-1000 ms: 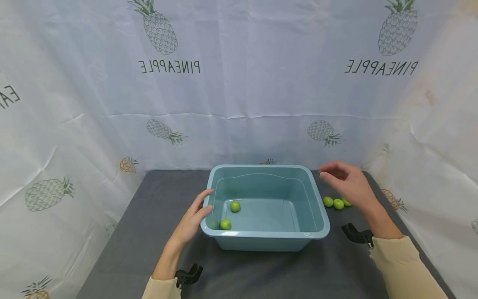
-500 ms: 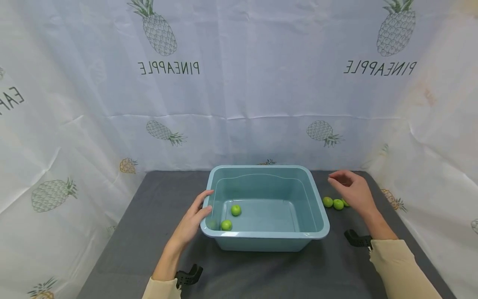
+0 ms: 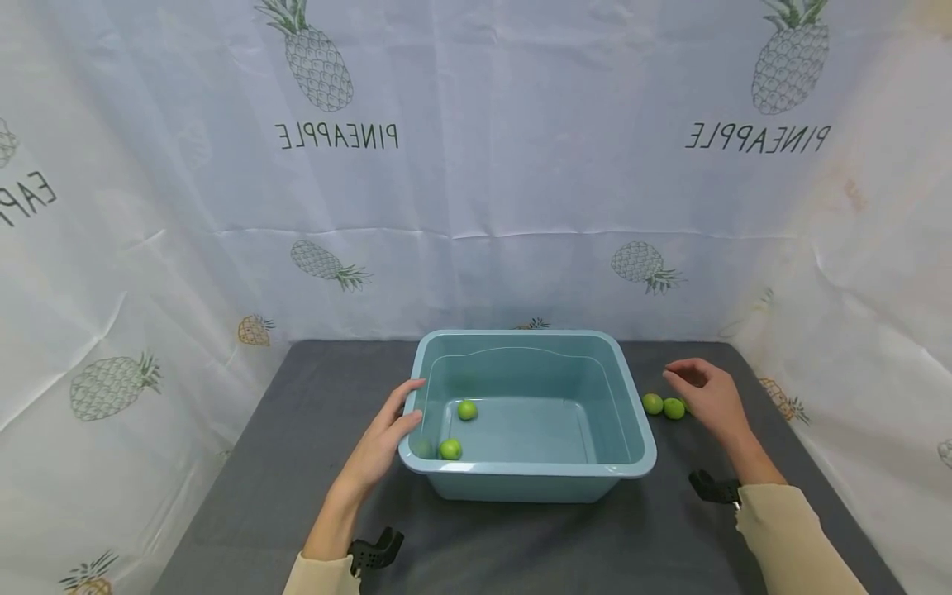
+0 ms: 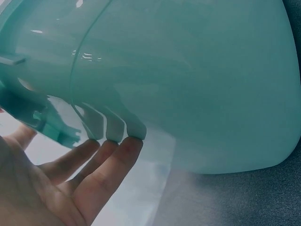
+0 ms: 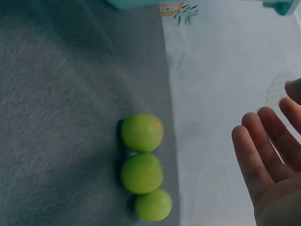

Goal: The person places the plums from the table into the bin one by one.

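Note:
A light blue-green plastic basin [image 3: 528, 468] stands on the dark table. My left hand [image 3: 375, 446] holds its left rim; in the left wrist view several fingertips of that hand [image 4: 51, 197] press the basin's outer wall [image 4: 202, 89]. Inside lie two round green fruits like small apples, one farther back [image 3: 467, 410] and one at the front left [image 3: 450, 449]. Right of the basin, my right hand [image 3: 714, 401] hovers with loosely bent fingers and nothing in it. Close by is a row of three similar fruits [image 5: 142, 173]; the hand partly hides the rightmost in the head view.
Behind the table hangs a pale curtain [image 3: 476, 182] with pineapple prints, and it continues down both sides. A black strap mount [image 3: 377, 548] sits on the left wrist, another [image 3: 714, 487] on the right.
My right hand has moved right and down, away from the basin's rim toward the row of fruits. The back fruit in the basin has shifted slightly. My left hand stays put.

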{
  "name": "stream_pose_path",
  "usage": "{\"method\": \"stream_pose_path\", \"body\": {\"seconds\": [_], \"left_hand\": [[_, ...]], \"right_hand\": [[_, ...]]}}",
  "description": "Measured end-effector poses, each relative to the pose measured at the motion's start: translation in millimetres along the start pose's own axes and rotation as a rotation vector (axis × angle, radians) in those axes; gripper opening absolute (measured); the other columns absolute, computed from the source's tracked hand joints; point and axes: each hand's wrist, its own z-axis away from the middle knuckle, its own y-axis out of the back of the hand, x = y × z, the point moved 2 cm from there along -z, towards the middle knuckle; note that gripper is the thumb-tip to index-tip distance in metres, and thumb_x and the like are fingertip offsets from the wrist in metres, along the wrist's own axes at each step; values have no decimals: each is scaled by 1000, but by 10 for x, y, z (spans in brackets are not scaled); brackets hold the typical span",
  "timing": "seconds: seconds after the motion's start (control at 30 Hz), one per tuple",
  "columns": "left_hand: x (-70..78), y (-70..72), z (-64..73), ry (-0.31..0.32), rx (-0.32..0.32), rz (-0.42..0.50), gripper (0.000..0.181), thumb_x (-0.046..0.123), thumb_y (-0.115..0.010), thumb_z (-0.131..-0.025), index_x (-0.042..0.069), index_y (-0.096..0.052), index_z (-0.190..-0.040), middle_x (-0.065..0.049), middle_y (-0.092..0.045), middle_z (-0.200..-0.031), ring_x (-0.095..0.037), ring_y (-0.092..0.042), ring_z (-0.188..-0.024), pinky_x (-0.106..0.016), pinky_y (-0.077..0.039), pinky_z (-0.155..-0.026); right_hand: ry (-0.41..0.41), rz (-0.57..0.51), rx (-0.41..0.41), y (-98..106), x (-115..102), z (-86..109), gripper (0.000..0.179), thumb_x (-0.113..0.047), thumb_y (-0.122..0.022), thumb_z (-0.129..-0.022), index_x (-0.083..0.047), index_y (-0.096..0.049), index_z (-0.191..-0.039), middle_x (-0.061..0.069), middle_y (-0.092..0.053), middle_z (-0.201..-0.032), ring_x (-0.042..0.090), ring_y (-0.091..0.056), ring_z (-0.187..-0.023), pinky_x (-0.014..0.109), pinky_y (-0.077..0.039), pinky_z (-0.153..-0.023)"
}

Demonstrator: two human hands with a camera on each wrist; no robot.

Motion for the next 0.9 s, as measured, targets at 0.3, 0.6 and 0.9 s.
{"method": "stream_pose_path", "body": {"seconds": [0.3, 0.6, 0.9], "left_hand": [[-3, -9, 4, -1, -3, 0, 48, 32, -49, -108, 26, -38, -154, -13, -24, -164, -38, -36, -143, -58, -34, -106], [-7, -14, 8, -3, 7, -5, 48, 31, -49, -107, 26, -38, -154, -13, -24, -164, -39, -36, -142, -60, -33, -107], [-14, -16, 17, -7, 11, -6, 48, 32, -49, -108, 26, -39, -154, -12, -22, -165, -39, -32, -145, -63, -31, -108]], "right_hand": [[-29, -2, 6, -30, 263, 34, 40, -32, -59, -104, 4, -64, -123, 25, -65, -118, 34, -59, -106, 43, -45, -85], [-91, 12, -26, -101, 486, 43, 42, -30, -58, -104, 7, -61, -125, 30, -61, -122, 43, -56, -111, 56, -44, -89], [-110, 40, -52, -161, 638, 82, 39, -24, -60, -102, 8, -60, -124, 31, -61, -121, 45, -56, -112, 55, -46, -86]]}}
